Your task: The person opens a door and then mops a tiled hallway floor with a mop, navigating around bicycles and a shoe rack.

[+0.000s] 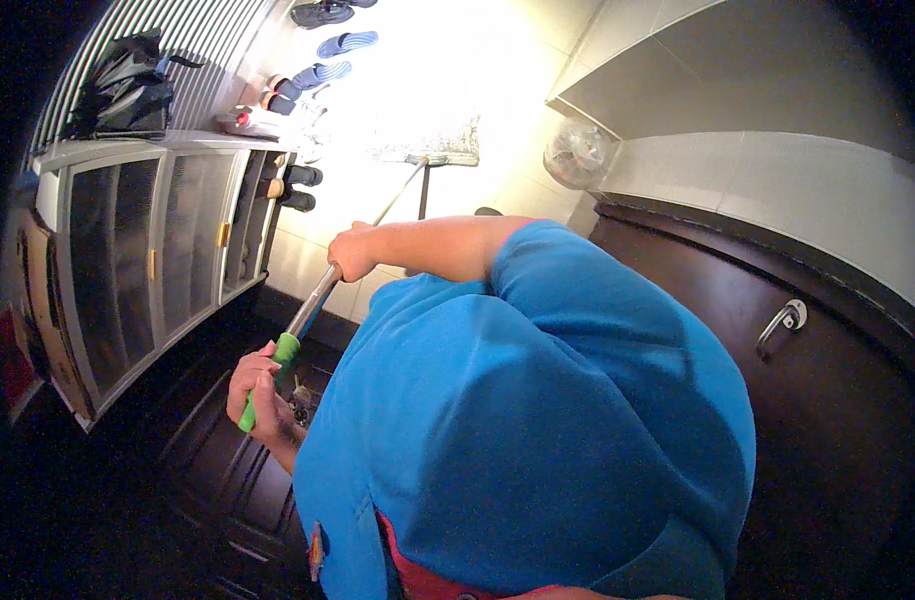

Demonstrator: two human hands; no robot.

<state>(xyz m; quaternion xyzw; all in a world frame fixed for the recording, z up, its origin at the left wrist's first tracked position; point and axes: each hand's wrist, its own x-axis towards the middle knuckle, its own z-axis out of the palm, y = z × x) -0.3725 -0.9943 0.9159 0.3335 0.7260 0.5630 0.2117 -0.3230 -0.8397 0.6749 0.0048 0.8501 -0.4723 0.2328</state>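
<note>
A mop with a metal pole slants from the lower left up to the floor. My left hand (262, 394) is closed around its green handle grip (286, 349), at the left of my blue shirt. Across my body reaches my right arm, and my right hand (352, 253) grips the metal pole (313, 302) farther down. The wide, pale mop head (446, 148) lies flat on the brightly lit tile floor (528, 161), its fringe partly washed out by glare.
A shoe cabinet (161, 247) with clear doors stands left, a black bag (134, 97) on top. Blue slippers (322, 75) and dark shoes (300, 199) are beside it. A clear plastic bag (577, 152) sits by the right wall. A dark door with a metal handle (780, 326) is at right.
</note>
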